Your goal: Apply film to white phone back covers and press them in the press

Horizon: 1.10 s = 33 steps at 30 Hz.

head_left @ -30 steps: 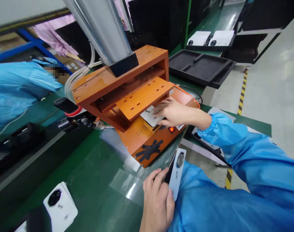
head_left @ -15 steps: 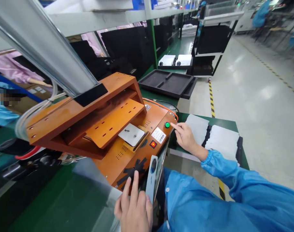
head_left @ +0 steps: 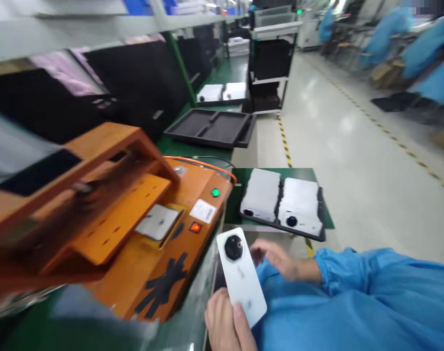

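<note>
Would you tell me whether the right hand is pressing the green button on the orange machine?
No, the right hand is down beside the white phone cover held by the left hand, well away from the green button.

White phone back in left hand

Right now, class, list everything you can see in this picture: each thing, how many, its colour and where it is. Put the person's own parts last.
press machine: one, orange, left on the green bench
white panel: one, lying in the machine's bed
green button: one, on the machine's right corner
red button: one, near the machine's front edge
black tray of white covers: one, two stacks inside, right of the machine
empty black tray: one, further back on the bench
phone back cover: one, white with a round black camera ring, held upright
left hand: grip on the cover's lower end
right hand: open, just right of the cover
</note>
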Each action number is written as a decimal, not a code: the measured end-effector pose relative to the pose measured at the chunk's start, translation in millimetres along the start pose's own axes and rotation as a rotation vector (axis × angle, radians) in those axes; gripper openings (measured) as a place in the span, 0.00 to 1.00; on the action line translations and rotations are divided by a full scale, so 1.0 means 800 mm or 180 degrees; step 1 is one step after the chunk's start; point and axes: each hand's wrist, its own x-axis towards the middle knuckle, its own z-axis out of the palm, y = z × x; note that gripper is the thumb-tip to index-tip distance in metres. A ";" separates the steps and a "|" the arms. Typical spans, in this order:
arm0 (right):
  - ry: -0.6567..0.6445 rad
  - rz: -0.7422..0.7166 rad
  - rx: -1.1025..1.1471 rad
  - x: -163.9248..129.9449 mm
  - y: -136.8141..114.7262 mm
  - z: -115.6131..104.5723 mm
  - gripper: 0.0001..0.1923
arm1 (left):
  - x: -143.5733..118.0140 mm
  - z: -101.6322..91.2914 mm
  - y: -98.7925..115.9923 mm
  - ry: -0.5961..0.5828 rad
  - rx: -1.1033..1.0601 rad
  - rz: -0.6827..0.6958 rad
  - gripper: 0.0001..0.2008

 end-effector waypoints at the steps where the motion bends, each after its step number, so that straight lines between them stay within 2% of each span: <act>1: -0.0023 0.0229 0.0111 -0.022 -0.006 0.010 0.18 | 0.008 0.017 0.002 -0.0226 -0.0276 -0.0069 0.12; 3: 0.0277 0.0672 -0.0118 -0.047 -0.006 0.017 0.16 | 0.030 0.053 0.007 -0.0879 -0.0649 -0.0185 0.13; 4: 0.0507 0.0862 -0.0435 -0.053 0.001 0.009 0.15 | 0.041 0.071 0.010 -0.1234 -0.0711 -0.0224 0.14; 5: 0.0704 0.1023 -0.0782 -0.057 0.013 -0.007 0.13 | 0.052 0.089 0.012 -0.1551 -0.0698 -0.0240 0.15; 7: 0.0928 0.1276 -0.1395 -0.069 0.045 -0.057 0.13 | 0.071 0.123 0.014 -0.1950 -0.0484 -0.0187 0.17; 10: 0.1036 0.1516 -0.1845 -0.106 0.098 -0.146 0.14 | 0.094 0.175 0.016 -0.2182 -0.0206 0.0091 0.20; 12: 0.0908 0.1623 -0.2107 -0.136 0.127 -0.186 0.11 | 0.107 0.214 0.020 -0.2294 -0.0146 0.0318 0.20; 14: 0.0705 0.1695 -0.2329 -0.160 0.147 -0.201 0.09 | 0.119 0.254 0.028 -0.2366 -0.0088 0.0559 0.20; 18: 0.0464 0.1742 -0.2703 -0.175 0.166 -0.187 0.11 | 0.136 0.330 0.042 -0.2440 0.0111 0.1076 0.26; 21: 0.0344 0.1671 -0.2858 -0.168 0.166 -0.186 0.16 | 0.144 0.370 0.041 -0.2496 0.0270 0.1377 0.35; 23: 0.0317 0.1621 -0.2911 -0.154 0.170 -0.206 0.21 | 0.147 0.389 0.037 -0.2539 0.0369 0.1510 0.41; 26: 0.0561 0.1754 -0.3043 -0.113 0.194 -0.264 0.28 | 0.151 0.409 0.030 -0.2587 0.0481 0.1652 0.49; 29: 0.0808 0.2064 -0.3160 -0.066 0.240 -0.330 0.30 | 0.158 0.427 0.026 -0.2579 0.0601 0.1686 0.56; 31: 0.0728 0.2211 -0.3162 -0.044 0.268 -0.361 0.30 | 0.164 0.437 0.025 -0.2560 0.0688 0.1653 0.60; 33: 0.0545 0.2280 -0.3141 -0.034 0.285 -0.377 0.27 | 0.169 0.444 0.025 -0.2546 0.0757 0.1602 0.60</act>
